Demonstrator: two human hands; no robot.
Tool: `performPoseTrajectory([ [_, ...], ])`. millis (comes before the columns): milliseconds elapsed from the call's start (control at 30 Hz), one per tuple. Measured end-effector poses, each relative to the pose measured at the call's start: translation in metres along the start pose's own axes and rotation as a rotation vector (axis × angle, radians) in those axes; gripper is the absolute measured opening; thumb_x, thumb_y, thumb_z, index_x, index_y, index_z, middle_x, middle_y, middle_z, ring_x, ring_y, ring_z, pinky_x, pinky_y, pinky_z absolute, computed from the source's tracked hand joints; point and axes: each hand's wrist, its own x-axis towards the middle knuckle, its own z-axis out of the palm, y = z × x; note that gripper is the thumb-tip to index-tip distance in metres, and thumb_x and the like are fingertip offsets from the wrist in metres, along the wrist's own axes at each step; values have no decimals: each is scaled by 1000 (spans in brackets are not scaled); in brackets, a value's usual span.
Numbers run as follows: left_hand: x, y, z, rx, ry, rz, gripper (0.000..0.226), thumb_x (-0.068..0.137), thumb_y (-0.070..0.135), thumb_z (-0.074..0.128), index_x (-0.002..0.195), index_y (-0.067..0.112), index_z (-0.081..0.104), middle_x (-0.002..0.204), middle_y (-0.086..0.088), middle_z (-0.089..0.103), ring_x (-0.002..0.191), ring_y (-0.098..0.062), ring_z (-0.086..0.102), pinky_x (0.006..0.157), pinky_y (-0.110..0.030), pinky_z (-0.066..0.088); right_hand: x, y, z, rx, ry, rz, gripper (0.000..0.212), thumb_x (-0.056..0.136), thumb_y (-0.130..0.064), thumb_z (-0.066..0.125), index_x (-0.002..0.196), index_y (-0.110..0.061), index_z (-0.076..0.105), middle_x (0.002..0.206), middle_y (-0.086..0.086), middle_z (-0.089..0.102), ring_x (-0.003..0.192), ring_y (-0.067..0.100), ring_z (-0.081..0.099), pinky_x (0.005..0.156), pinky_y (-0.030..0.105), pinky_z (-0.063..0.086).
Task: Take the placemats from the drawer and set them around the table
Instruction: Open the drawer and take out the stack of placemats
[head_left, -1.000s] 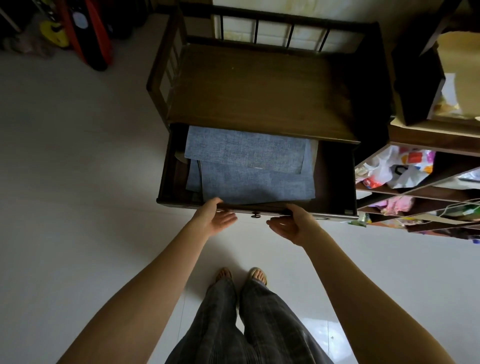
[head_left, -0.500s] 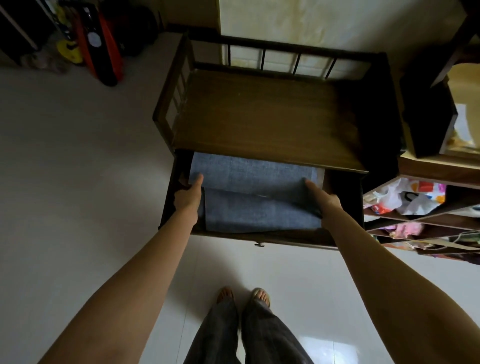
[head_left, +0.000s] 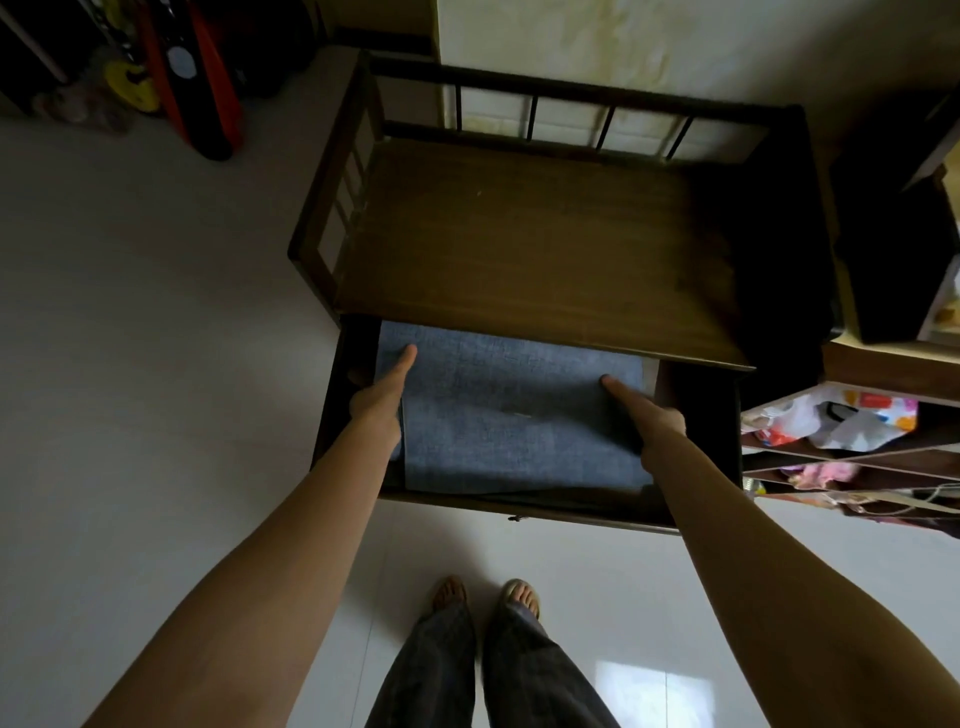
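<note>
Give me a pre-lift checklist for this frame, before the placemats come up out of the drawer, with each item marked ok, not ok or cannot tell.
1. Drawer pulled out far enough to lift from: ok, though the placemats' rear edge lies under the table top.
2. Left hand at the left edge of the placemats, thumb on top: ok.
3. Right hand at the right edge, thumb on top: ok.
4. Fingers under the whole stack: cannot tell, they are hidden.
5. Stack squared up: not ok, the mats lie offset.
6. How many mats are held: cannot tell.
</note>
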Motion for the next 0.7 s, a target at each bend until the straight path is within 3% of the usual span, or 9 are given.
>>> performPoseTrajectory([
  [133,2,-1,-1,30,13,25,80,65,56,80,125,10,53,122,-7,60,104,-24,58,85,-35,48,1,-1,-1,-29,9,-23,85,63,-46,82,130,-8,45,125,10,54,116,30,52,102,44,43],
  [300,-1,1,2,102,27,57,77,74,51,75,131,6,48,126,-8,56,116,-27,56,83,-32,44,1,-8,-3,18,-60,48,102,54,-43,88,136,-6,41,132,13,52,119,34,52,99,45,47],
  [433,3,8,-1,81,-31,32,88,63,54,82,132,9,50,129,-8,58,116,-27,57,97,-39,48,1,-15,-2,28,-82,61,94,61,-37,87,137,-4,42,134,13,52,120,31,53,78,35,46],
  [567,4,7,-2,177,-54,48,91,67,61,75,137,11,47,134,-11,55,119,-28,54,102,-42,45,6,-16,-4,11,-154,82,103,52,-48,88,135,-6,45,133,12,54,118,30,53,88,38,43],
  [633,5,9,-6,267,-61,43,97,64,69,71,138,12,46,135,-12,54,121,-30,53,104,-45,43,6,-16,-7,-9,-212,86,92,59,-47,84,132,-5,46,125,10,57,112,28,54,93,40,44],
  [700,6,12,-12,310,-142,12,98,60,72,72,138,17,47,134,-10,55,120,-30,54,104,-49,42,0,-18,-10,-56,-279,92,68,72,-44,77,122,-7,48,109,9,57,100,25,55,92,39,44],
])
